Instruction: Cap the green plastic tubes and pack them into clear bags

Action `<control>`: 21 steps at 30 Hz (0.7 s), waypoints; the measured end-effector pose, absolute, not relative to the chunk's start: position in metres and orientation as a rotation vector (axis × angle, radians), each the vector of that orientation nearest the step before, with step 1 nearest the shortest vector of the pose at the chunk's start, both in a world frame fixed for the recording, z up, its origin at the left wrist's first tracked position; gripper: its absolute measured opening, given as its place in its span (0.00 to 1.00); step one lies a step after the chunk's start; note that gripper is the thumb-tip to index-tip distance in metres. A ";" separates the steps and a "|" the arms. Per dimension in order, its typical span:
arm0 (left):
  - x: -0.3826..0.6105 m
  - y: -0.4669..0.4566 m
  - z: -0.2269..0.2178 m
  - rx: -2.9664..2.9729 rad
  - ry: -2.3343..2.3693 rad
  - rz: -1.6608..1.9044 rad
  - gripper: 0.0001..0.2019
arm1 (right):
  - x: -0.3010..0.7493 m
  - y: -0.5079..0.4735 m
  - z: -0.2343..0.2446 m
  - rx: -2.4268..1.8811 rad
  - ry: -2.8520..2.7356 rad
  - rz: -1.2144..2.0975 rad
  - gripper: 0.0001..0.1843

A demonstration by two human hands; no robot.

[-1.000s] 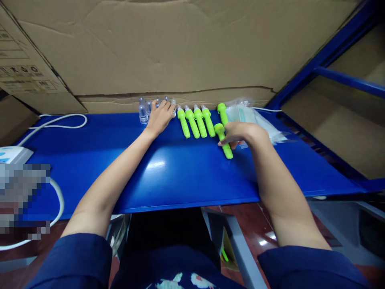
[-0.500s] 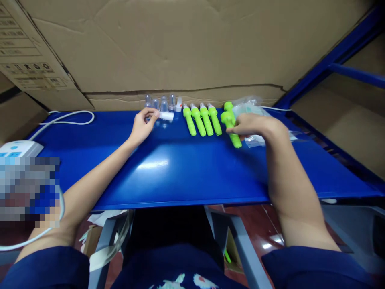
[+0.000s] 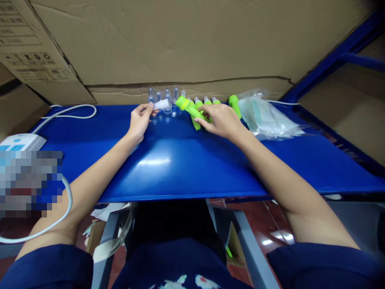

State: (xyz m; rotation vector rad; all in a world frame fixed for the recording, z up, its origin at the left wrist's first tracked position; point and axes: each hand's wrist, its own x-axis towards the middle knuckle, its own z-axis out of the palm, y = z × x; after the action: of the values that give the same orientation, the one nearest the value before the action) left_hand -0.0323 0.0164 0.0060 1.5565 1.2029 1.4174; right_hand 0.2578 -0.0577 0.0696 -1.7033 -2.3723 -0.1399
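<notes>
While a white tube (image 3: 162,104) juts from pinched left fingers (image 3: 149,107), right fingers (image 3: 207,108) clamp a green handle (image 3: 190,107) projecting past them.

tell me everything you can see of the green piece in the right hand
The green piece is bright lime and looks like plastic, with a broad, ringed head and a narrower shaft. The right hand grips the shaft, hiding its lower end. It slants, head up toward, but apart from, the white part, overlapping similar green pieces in view.
</notes>
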 end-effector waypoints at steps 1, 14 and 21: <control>-0.032 0.016 0.006 1.567 1.199 1.417 0.26 | 0.257 -0.058 0.069 -1.700 -2.383 -0.141 0.24; -0.025 0.009 0.008 1.644 1.158 1.414 0.21 | 0.248 -0.064 0.069 -1.642 -2.486 -0.131 0.25; -0.023 0.005 0.011 1.684 1.144 1.390 0.18 | 0.248 -0.065 0.071 -1.636 -2.486 -0.128 0.24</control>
State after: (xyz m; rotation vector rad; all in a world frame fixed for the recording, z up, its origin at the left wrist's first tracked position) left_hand -0.0234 0.0047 0.0110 1.6843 1.1440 1.3904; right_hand 0.2479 -0.0646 0.0707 -1.6362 -2.4858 -0.1279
